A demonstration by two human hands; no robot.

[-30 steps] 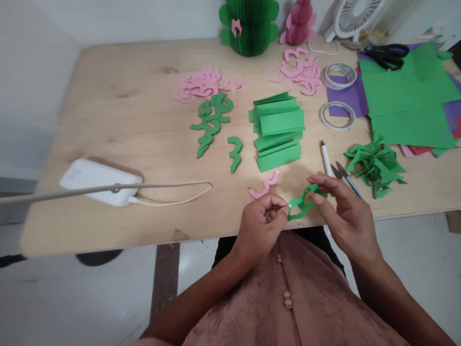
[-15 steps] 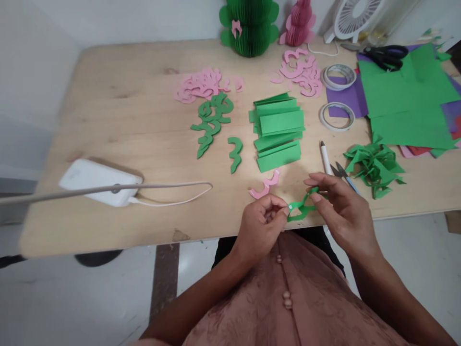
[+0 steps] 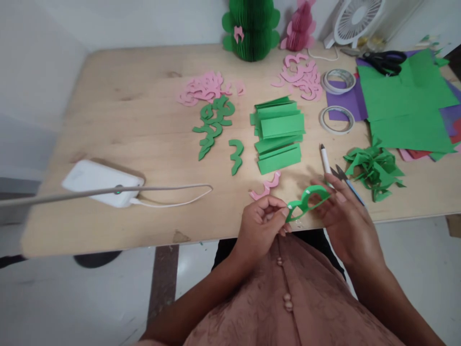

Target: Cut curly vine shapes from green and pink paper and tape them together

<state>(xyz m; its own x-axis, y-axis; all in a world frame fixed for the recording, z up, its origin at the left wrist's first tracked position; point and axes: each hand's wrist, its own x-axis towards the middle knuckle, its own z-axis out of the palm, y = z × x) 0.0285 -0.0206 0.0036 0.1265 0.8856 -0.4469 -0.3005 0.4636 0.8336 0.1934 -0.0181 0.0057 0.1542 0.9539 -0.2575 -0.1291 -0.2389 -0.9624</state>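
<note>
Both hands hold one curvy green paper cutout [image 3: 308, 199] over the table's near edge. My left hand [image 3: 264, 223] pinches its left end between thumb and forefinger. My right hand [image 3: 345, 216] supports its right end from beneath with the fingertips. A pink cutout [image 3: 265, 186] lies on the wood just behind my left hand. A white pen [image 3: 326, 160] and small snips [image 3: 346, 180] lie by my right hand.
A stack of folded green strips [image 3: 279, 133], green cutouts [image 3: 213, 124], pink cutouts [image 3: 207, 88], green scraps [image 3: 374, 167], tape rolls [image 3: 337, 119], green sheets [image 3: 406, 101], black scissors [image 3: 384, 60], a white power bank [image 3: 101, 182] with cable, paper cacti [image 3: 250, 26] and a fan [image 3: 355, 19].
My right hand's fingers dropped from above the green cutout to beneath it, and the cutout opened out flatter and rose slightly. The left pinch stayed in place.
</note>
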